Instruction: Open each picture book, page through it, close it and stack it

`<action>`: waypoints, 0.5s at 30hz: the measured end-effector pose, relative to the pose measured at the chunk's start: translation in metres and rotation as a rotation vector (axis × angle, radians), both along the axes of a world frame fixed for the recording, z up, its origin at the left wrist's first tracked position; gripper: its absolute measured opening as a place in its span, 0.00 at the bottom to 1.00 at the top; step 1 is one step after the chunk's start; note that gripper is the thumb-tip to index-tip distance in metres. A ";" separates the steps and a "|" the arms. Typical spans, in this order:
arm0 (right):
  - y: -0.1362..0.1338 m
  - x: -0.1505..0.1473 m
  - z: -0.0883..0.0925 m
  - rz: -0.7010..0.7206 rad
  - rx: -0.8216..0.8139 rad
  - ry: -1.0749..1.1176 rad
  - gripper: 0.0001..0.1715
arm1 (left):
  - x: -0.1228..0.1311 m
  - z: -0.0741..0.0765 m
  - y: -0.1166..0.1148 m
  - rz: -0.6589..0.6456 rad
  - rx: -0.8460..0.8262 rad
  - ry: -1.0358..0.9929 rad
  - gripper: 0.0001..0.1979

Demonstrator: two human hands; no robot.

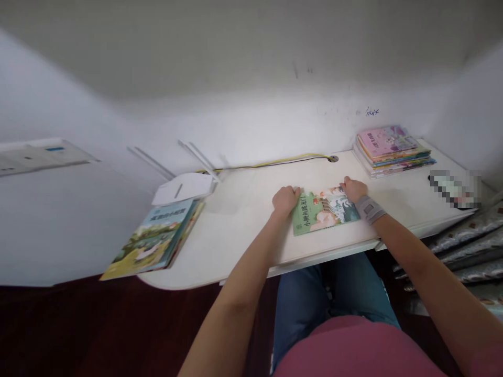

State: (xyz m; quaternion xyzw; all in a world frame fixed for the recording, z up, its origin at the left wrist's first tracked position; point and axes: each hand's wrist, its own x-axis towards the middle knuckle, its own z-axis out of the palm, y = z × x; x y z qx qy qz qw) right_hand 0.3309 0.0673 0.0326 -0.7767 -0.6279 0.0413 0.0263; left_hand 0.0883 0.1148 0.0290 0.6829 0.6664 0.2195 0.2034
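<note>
A thin green picture book (324, 210) lies flat on the white desk (243, 220) right in front of me. My left hand (285, 199) is curled at the book's left edge, fingers closed on it. My right hand (353, 188), with a grey band on the wrist, grips the book's far right corner with bent fingers.
A stack of picture books (155, 239) overhangs the desk's left front corner, with a white router (184, 187) behind it. Another pile of books (393, 150) sits at the back right. A yellow cable (275, 162) runs along the wall. My knees are under the desk.
</note>
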 end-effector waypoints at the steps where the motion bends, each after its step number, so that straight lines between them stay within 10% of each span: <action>1: -0.001 0.000 0.001 0.002 -0.001 0.002 0.21 | -0.002 0.001 0.000 0.017 -0.016 -0.054 0.13; 15: -0.002 0.001 0.002 0.032 -0.017 0.039 0.19 | -0.038 0.007 -0.093 -0.041 -0.507 -1.099 0.13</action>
